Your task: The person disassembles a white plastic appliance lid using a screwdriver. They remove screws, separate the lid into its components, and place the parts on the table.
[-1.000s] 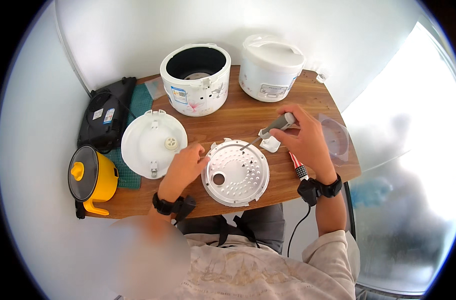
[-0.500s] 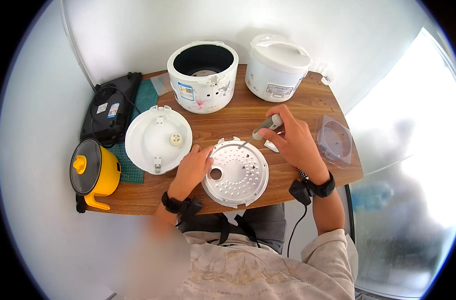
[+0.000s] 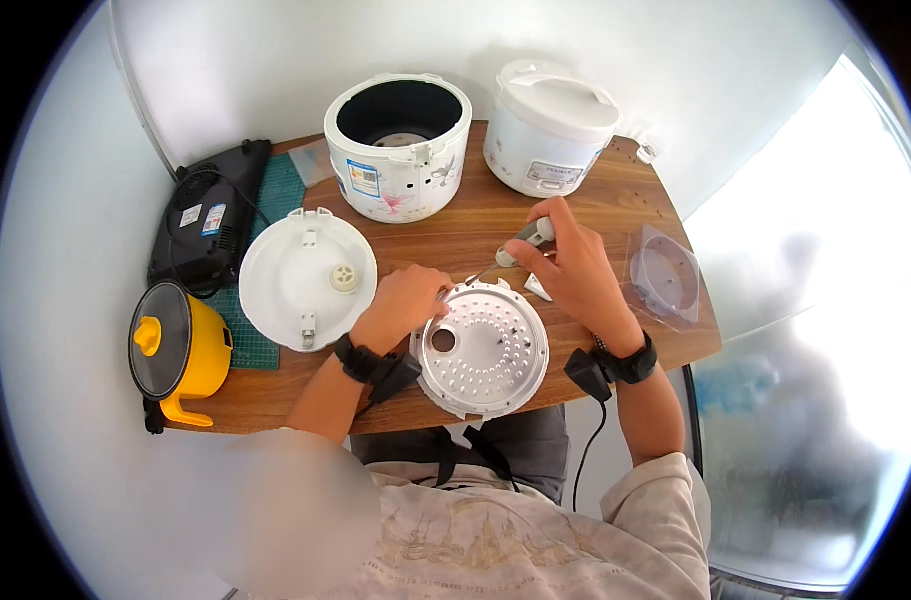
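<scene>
A round, silvery perforated metal plate [image 3: 506, 375] with one larger hole lies near the table's front edge. My left hand [image 3: 401, 305] is closed at its upper left rim, thumb and fingers pinching the edge; the fingertips are partly hidden. In my right hand [image 3: 576, 260] is a screwdriver [image 3: 519, 247] with a grey handle, held at a slant. Its tip meets the plate's far rim, close to my left fingers. Several small dark bits, perhaps screws, sit on the plate. A small white piece [image 3: 538, 288] lies beneath my right hand.
Left of the plate lies a white round lid shell [image 3: 281, 270], partly on a green cutting mat [image 3: 284, 190]. A yellow pot [image 3: 208, 345] and a black appliance [image 3: 204, 225] stand farther left. Behind are an open rice cooker body [image 3: 401, 185] and a closed rice cooker [image 3: 548, 135]. A clear plastic package [image 3: 666, 278] lies right.
The plate has shifted right and turned slightly. My left hand has moved farther along its rim toward the screwdriver tip. The screwdriver tip has moved left along the far rim.
</scene>
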`<state>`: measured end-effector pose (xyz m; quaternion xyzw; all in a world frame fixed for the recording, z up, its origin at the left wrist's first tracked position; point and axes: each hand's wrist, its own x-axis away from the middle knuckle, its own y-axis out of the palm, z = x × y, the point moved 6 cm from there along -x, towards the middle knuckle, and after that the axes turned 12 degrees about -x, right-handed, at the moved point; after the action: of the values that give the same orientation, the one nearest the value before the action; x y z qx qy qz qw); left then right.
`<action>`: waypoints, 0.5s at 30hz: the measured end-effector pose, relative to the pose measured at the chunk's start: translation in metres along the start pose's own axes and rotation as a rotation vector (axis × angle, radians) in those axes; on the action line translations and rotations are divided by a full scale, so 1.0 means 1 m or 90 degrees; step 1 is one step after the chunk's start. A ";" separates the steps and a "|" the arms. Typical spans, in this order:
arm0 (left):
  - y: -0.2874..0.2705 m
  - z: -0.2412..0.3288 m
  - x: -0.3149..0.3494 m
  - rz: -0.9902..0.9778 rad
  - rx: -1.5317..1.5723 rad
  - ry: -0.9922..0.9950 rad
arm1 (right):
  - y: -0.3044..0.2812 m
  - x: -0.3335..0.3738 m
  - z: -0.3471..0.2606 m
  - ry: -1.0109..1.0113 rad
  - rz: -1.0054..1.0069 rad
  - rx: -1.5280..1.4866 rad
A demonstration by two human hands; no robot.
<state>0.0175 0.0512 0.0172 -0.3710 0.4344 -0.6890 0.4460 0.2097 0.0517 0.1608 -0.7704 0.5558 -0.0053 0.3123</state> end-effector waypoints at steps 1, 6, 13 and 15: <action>-0.001 -0.001 -0.005 -0.007 -0.001 -0.002 | 0.002 -0.001 0.002 -0.003 -0.002 0.003; -0.005 -0.009 -0.022 -0.023 0.019 0.027 | 0.011 -0.006 0.005 -0.010 -0.019 0.004; -0.008 -0.009 -0.023 -0.037 0.095 0.011 | 0.019 -0.008 0.001 0.006 -0.046 0.016; -0.015 -0.003 -0.021 -0.043 0.101 0.010 | 0.021 -0.007 0.001 0.007 -0.050 0.027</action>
<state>0.0175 0.0747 0.0274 -0.3433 0.3692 -0.7390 0.4468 0.1893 0.0542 0.1519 -0.7850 0.5265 -0.0335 0.3248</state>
